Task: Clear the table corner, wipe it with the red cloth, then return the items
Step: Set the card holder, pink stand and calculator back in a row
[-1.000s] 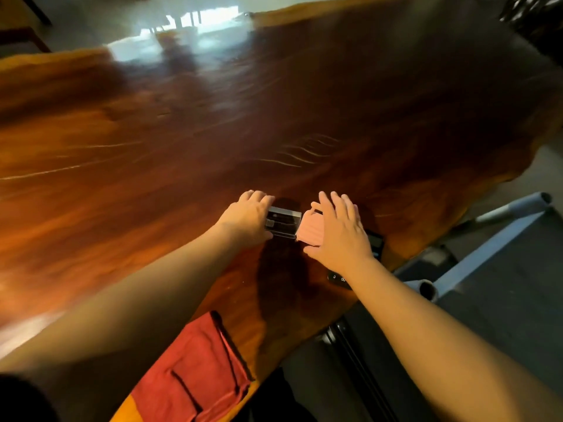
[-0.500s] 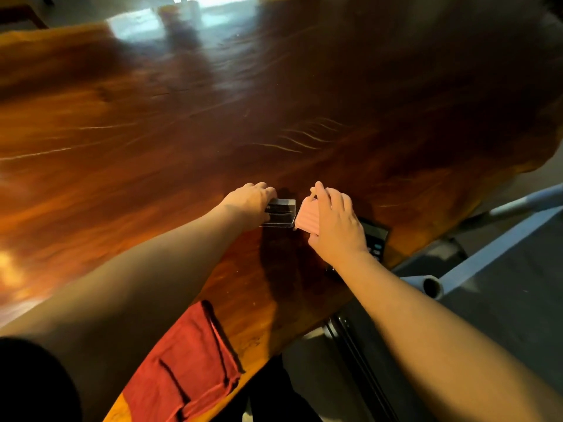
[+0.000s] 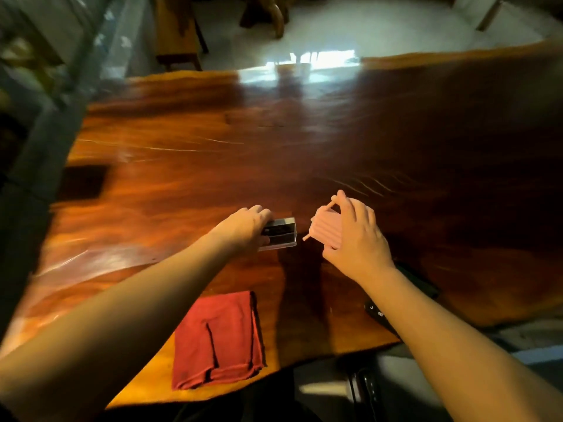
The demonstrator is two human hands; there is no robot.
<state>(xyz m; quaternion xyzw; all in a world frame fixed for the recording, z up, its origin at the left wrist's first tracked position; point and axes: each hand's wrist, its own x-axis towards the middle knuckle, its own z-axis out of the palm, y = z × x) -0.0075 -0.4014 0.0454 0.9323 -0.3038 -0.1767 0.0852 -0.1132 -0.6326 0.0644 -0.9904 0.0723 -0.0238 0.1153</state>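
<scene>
The right hand is gripping a pink ribbed case with curled fingers, lifted above the wooden table; the left hand is closing on a clear plastic box.

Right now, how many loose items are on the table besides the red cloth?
3: a clear case under the left hand, a pink ribbed case in the right hand, a black device partly hidden under the right forearm.

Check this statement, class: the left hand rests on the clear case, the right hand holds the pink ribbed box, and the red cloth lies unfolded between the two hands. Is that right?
Not quite. The head view shows the red cloth folded near the table's front edge, under the left forearm, not between the hands. The rest stands: the left hand is on the clear case, and the right hand holds the pink ribbed box.
</scene>
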